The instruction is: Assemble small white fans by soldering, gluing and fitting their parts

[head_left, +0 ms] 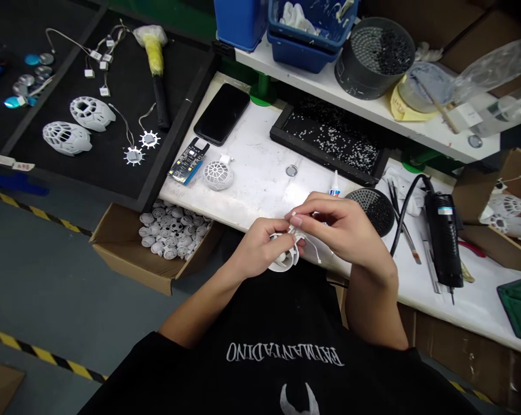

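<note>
In front of my chest, at the edge of the white bench, my left hand (260, 249) is wrapped round a white plastic shell (283, 262) with openings in it. A thin white cable (313, 249) hangs out on its right side. My right hand (335, 226) pinches a small white piece (293, 215) between thumb and fingertips, just above the shell; its kind is too small to make out. Behind the right hand stands a small glue bottle (334, 185) with a white nozzle. Fingers hide part of the shell.
A round latticed white shell (218, 175), a circuit board (188, 161) and a phone (222, 114) lie on the left of the bench. To the right are a dish of black bits (372, 211), tweezers (399, 213) and a black rotary tool (444, 239). A cardboard box (126, 248) holds many white shells.
</note>
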Motion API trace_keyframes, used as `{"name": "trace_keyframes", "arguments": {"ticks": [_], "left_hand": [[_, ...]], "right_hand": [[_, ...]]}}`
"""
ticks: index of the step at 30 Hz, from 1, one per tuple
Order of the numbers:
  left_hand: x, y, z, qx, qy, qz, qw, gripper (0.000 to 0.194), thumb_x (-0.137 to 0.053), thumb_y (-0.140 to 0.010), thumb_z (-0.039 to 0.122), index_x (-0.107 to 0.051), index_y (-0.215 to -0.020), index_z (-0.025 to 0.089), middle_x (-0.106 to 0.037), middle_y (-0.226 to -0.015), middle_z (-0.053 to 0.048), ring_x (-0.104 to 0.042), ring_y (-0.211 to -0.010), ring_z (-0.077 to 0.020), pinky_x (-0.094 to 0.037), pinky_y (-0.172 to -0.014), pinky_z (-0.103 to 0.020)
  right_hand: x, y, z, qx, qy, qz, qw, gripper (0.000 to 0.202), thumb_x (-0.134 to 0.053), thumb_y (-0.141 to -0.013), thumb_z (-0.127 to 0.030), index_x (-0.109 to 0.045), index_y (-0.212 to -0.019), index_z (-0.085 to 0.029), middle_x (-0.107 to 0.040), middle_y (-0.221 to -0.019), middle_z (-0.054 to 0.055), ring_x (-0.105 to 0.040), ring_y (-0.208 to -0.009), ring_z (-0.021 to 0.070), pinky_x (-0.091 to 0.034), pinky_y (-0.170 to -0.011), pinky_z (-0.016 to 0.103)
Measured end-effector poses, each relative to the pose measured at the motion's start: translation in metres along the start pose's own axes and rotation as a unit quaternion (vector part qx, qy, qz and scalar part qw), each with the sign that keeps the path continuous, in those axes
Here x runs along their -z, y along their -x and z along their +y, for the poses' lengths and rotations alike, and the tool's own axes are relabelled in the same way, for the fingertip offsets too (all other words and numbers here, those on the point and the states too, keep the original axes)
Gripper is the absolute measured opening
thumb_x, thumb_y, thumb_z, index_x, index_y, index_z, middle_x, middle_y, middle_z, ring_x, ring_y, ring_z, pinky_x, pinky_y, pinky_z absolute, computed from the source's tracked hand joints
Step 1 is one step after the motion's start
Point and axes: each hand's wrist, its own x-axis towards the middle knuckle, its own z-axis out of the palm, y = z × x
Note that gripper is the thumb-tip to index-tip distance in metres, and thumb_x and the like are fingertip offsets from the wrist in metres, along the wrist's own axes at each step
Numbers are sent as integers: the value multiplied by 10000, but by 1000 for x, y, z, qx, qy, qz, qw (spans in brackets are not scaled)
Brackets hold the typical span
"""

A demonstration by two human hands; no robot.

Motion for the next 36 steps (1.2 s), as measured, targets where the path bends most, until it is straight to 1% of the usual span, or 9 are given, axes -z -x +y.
{"name": "trace_keyframes", "arguments": {"ticks": [5,14,22,24,26,28,30,32,36], "left_hand": [[-3,0,1,9,0,8,1000,215,-678,-837,283,-809,-746,140,-753,-672,-42,-665,-606,-160,-505,-623,-272],[0,4,-2,-8,0,42,999,245,-663,-903,318,-815,-814,148,-742,-690,-29,-642,-596,-138,-484,-597,-252],[15,12,-16,-12,63,118,991,209,-687,-916,339,-772,-846,161,-775,-778,-49,-720,-639,-179,-538,-607,-266],[21,19,-18,-19,106,156,982,194,-711,-898,341,-749,-837,161,-770,-773,-46,-728,-627,-183,-555,-598,-268],[27,28,-19,-34,153,206,966,176,-738,-850,334,-731,-834,159,-764,-766,-45,-734,-616,-197,-569,-572,-276],[34,38,-18,-56,186,249,949,207,-734,-804,354,-725,-835,149,-760,-757,-58,-737,-615,-218,-574,-525,-287],[40,48,-16,-75,201,283,935,279,-702,-791,411,-726,-842,138,-754,-743,-74,-730,-607,-230,-573,-481,-296],[45,56,-13,-82,213,311,923,351,-668,-801,483,-722,-848,139,-746,-745,-75,-729,-616,-231,-583,-466,-302],[46,65,-6,-69,239,331,910,526,-614,-840,658,-711,-895,144,-733,-800,-71,-751,-707,-242,-619,-483,-312]], "right_hand": [[-9,-15,5,-36,-67,-45,996,145,-792,-950,-375,-834,-949,-236,-743,-921,4,-665,-788,126,-488,-639,238],[-22,-19,19,-87,-108,7,990,259,-771,-955,-441,-763,-923,-185,-725,-834,3,-632,-746,131,-493,-696,254],[-14,-8,22,-96,-41,25,994,455,-544,-1064,-603,-783,-1041,-217,-702,-850,25,-647,-753,161,-528,-674,288],[-26,-22,22,-72,23,49,996,382,-549,-1076,-549,-761,-1130,-236,-727,-947,35,-680,-853,189,-555,-775,325],[-48,-45,19,-13,99,71,993,333,-557,-1085,-441,-693,-1326,-255,-725,-1151,61,-688,-1011,223,-565,-922,380],[-75,-71,13,56,169,71,981,468,-553,-1081,-348,-541,-1542,-265,-624,-1418,112,-631,-1213,269,-550,-1031,435],[-100,-91,8,104,239,47,964,602,-590,-1059,-337,-429,-1636,-280,-463,-1607,142,-513,-1380,334,-532,-1083,501],[-116,-100,5,118,293,19,949,619,-638,-1035,-374,-457,-1621,-285,-402,-1659,146,-434,-1441,392,-511,-1100,575],[-113,-84,15,100,281,37,954,347,-614,-1044,-335,-654,-1367,-216,-560,-1461,164,-534,-1316,362,-515,-1097,552]]}}
